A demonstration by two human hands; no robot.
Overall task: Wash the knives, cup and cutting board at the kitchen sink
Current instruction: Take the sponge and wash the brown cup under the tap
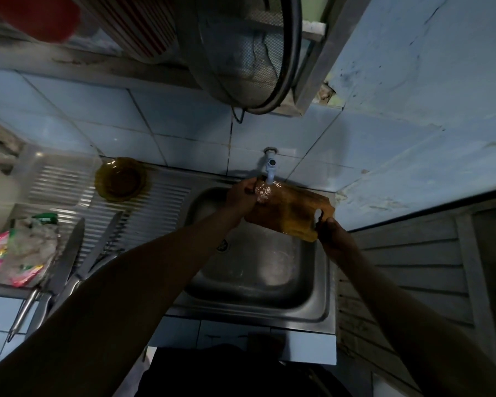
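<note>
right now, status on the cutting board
Both hands gripping cutting board over sink: left hand, right hand. Tap water hitting it. Nothing in the way.

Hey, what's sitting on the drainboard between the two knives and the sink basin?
Nothing: in the head view the ribbed drainboard is bare from the knives to the sink basin, though the left forearm hides its near part.

The wooden cutting board [291,212] is brown, wet and dark-stained, with a handle slot at its right end; it is held tilted over the sink basin, its left end under the running tap. Two long steel knives [78,253] lie side by side on the ribbed draining board left of the basin, blades pointing away.
</note>
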